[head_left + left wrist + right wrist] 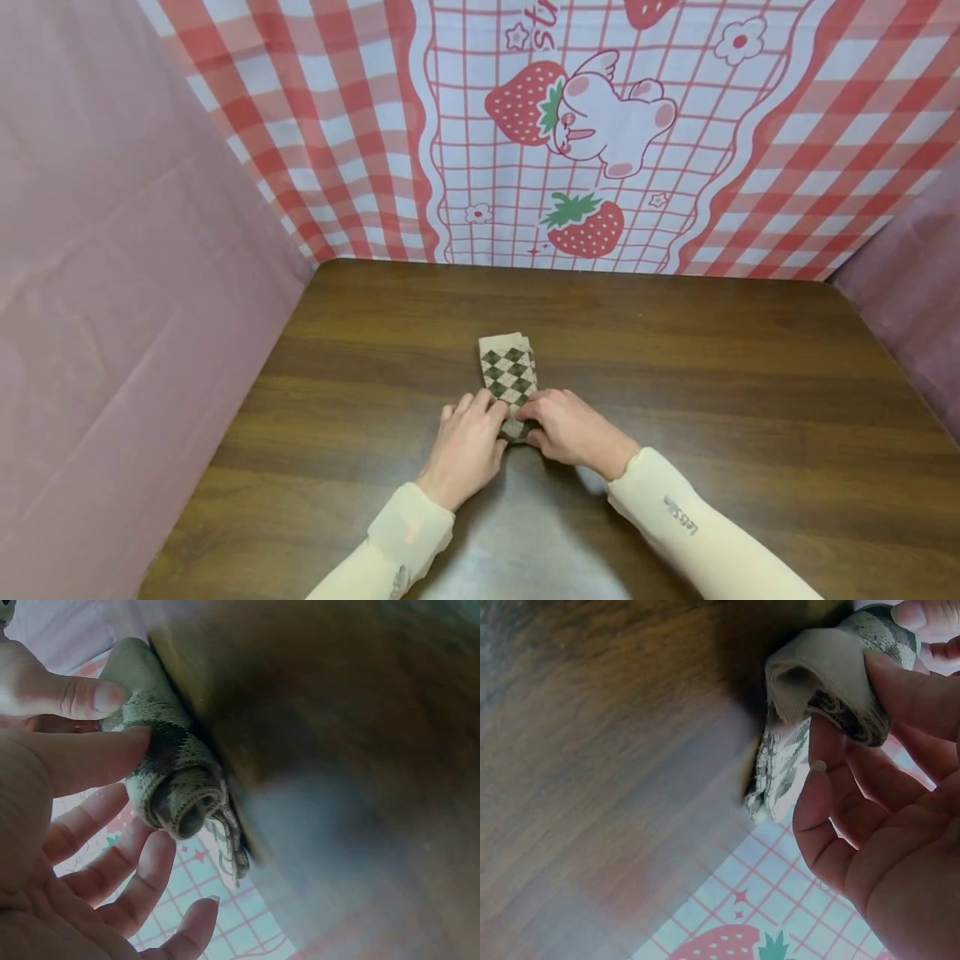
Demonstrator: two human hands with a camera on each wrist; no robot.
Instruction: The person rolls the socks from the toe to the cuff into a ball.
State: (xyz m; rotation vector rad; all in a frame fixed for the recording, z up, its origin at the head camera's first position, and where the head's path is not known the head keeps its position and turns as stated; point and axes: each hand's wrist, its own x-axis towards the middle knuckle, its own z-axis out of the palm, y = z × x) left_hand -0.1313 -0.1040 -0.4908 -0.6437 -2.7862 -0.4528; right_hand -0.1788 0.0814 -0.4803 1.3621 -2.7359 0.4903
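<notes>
A pair of cream socks (510, 367) with dark green diamonds lies on the table, cuffs pointing away from me. The near end is rolled up, and the coil of the roll (184, 799) shows in the left wrist view. My left hand (467, 442) grips the roll's left side, thumb on the near side and fingers over the far side. From the right, my right hand (572, 427) pinches the other end of the roll. In the right wrist view, its thumb presses a plain cream fold (829, 664) while the fingertips curl beneath.
The brown wooden table (712, 375) spreads around both hands. Behind it hangs a red-and-white checked cloth (360, 125) with strawberries. Pink cloth (135, 292) covers the left side, and more pink cloth (911, 275) hangs at the right.
</notes>
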